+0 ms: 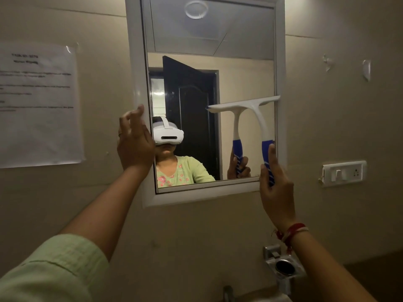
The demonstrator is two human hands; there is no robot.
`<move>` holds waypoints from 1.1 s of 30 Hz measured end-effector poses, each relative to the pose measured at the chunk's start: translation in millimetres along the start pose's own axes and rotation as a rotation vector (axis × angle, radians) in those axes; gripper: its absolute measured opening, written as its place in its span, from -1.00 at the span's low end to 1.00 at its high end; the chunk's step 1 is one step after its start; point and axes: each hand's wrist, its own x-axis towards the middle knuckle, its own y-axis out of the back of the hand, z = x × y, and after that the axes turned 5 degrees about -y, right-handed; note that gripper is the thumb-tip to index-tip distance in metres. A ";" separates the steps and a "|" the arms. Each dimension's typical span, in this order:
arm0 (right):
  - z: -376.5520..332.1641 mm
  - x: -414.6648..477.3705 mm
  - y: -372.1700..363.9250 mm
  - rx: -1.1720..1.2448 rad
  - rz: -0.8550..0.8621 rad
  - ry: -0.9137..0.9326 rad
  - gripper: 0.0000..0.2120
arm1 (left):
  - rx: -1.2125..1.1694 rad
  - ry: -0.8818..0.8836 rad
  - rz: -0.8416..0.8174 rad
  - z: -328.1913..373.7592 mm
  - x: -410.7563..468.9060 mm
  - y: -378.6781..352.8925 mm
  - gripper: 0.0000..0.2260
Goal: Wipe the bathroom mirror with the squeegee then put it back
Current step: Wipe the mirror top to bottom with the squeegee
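The bathroom mirror (244,68) hangs on the wall in a white frame (136,68). A squeegee (258,110) with a white head and a blue-and-white handle lies against the right half of the glass, its blade roughly level at mid height. My right hand (275,184) grips the handle at the mirror's lower right corner. My left hand (135,142) rests against the left side of the frame, fingers curled around its edge. The glass reflects the squeegee, a person in a green top, and a dark door.
A printed paper sheet (39,105) is taped to the wall on the left. A white switch plate (344,173) sits right of the mirror. Below the mirror a chrome holder (283,264) juts from the wall, with a tap top (227,293) at the bottom edge.
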 end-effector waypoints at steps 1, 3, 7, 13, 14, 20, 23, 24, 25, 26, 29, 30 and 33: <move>1.5 -4.7 1.1 0.000 -0.007 -0.008 -0.47 | 0.000 -0.002 0.003 -0.1 -0.9 -0.6 -0.67; 4.0 -14.0 2.5 -0.003 -0.017 -0.019 -0.47 | 0.000 -0.011 0.006 -0.4 -2.2 -1.4 -0.67; 5.8 -38.7 0.9 0.018 -0.036 -0.030 -0.48 | -0.013 0.012 0.011 -0.7 -1.1 -1.4 -0.66; 10.6 -70.2 0.9 0.046 -0.054 -0.095 -0.42 | -0.019 -0.008 0.024 -2.2 -1.1 -2.2 -0.68; 11.4 -74.4 2.5 0.043 -0.058 -0.092 -0.42 | -0.018 -0.006 0.027 -2.3 -1.0 -2.4 -0.69; 14.7 -102.8 10.0 -0.012 -0.087 -0.120 -0.38 | -0.026 -0.001 0.029 -2.3 -1.0 -2.0 -0.68; 18.9 -118.9 13.0 -0.021 -0.111 -0.156 -0.40 | -0.017 0.014 0.019 -1.6 -1.4 -1.8 -0.68; 20.5 -123.7 13.8 -0.030 -0.118 -0.164 -0.39 | -0.016 0.018 0.017 -1.4 -1.6 -1.6 -0.68; 22.5 -127.7 14.6 -0.039 -0.128 -0.173 -0.43 | -0.017 0.021 0.017 -0.8 -2.1 -1.3 -0.68; 23.7 -130.9 15.6 -0.044 -0.138 -0.182 -0.49 | -0.018 0.023 0.020 -0.4 -2.3 -0.8 -0.69; 23.1 -142.2 17.3 -0.043 -0.164 -0.228 -0.51 | -0.025 0.027 0.025 0.5 -2.3 0.0 -0.70; 22.9 -145.5 17.8 -0.049 -0.169 -0.231 -0.48 | -0.025 0.029 0.025 0.5 -2.2 0.2 -0.70; 24.1 -154.5 17.9 -0.083 -0.184 -0.246 -0.18 | -0.020 0.034 0.025 0.6 -2.4 0.6 -0.70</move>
